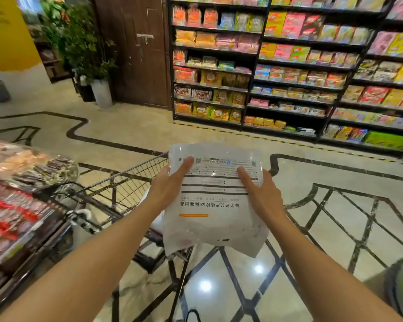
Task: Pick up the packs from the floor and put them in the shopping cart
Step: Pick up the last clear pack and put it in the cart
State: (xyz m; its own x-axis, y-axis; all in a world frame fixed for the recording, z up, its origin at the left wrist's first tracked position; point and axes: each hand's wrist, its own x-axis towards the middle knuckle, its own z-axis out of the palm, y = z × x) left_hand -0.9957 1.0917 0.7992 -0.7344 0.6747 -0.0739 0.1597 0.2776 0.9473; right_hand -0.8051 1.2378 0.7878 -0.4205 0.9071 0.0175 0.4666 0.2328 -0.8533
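Observation:
A flat white plastic pack (215, 205) with printed black lines, upside-down text and an orange stripe is held up in front of me. My left hand (170, 184) grips its left edge and my right hand (260, 192) grips its right edge, thumbs on top. The pack hangs over the right side of a black wire shopping cart (126, 182), which stands just left of centre. Something white shows inside the cart, mostly hidden behind the pack and my left arm.
A display table (21, 205) of wrapped snacks stands at the left. Tall black shelves (289, 73) full of snack packets line the back right. A brown door (135, 49) and potted plants (89, 54) are at the back. Glossy tiled floor (335, 228) with black lines stretches to the right.

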